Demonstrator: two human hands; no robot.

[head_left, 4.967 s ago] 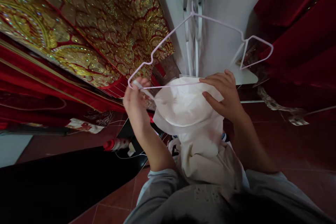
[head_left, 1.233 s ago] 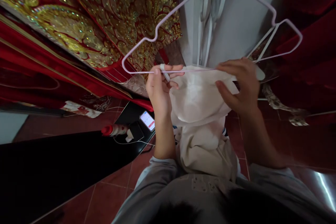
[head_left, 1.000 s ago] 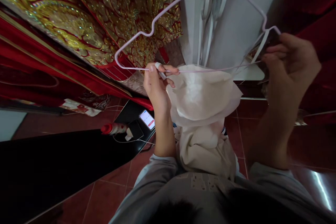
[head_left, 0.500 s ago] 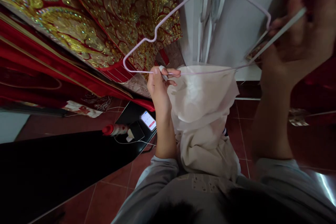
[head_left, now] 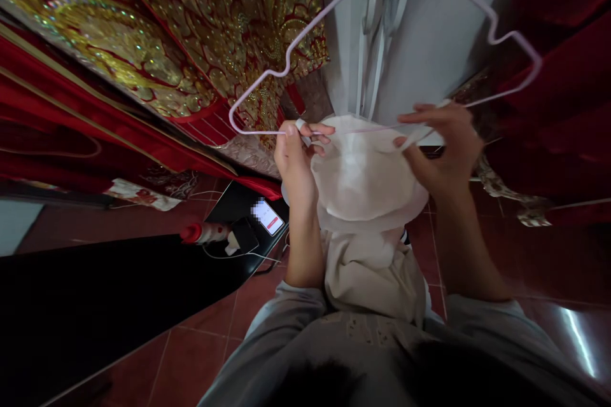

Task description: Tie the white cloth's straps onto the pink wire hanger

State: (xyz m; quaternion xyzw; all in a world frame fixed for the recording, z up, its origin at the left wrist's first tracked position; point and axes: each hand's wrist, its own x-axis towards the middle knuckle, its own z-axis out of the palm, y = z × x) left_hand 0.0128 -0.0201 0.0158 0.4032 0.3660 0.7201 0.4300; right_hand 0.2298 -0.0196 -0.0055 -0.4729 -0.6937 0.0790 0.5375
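Note:
A pale pink clothes hanger (head_left: 329, 11) spans the upper middle of the view, its shoulders upward. My left hand (head_left: 296, 159) is closed around the left part of its lower bar, and a bit of white band shows at the fingers. Near the bar's right half, my right hand (head_left: 446, 146) pinches a narrow white strap (head_left: 419, 136), its fingers close to the bar. Below the bar is a cream cloth garment (head_left: 365, 181) with a smooth, rounded upper part. Whether the strap joins the garment I cannot tell.
Gold-sequined red garments (head_left: 229, 32) hang at the left, and dark red cloth (head_left: 563, 114) at the right. Ahead is a pale cabinet door with metal handles (head_left: 377, 32). A black bench (head_left: 143, 280) at left carries a phone (head_left: 268, 216) and a red-capped bottle (head_left: 205, 233).
My right hand has moved left and inward from the right side with the white strap, exposing the hanger's right end. The left hand keeps its hold.

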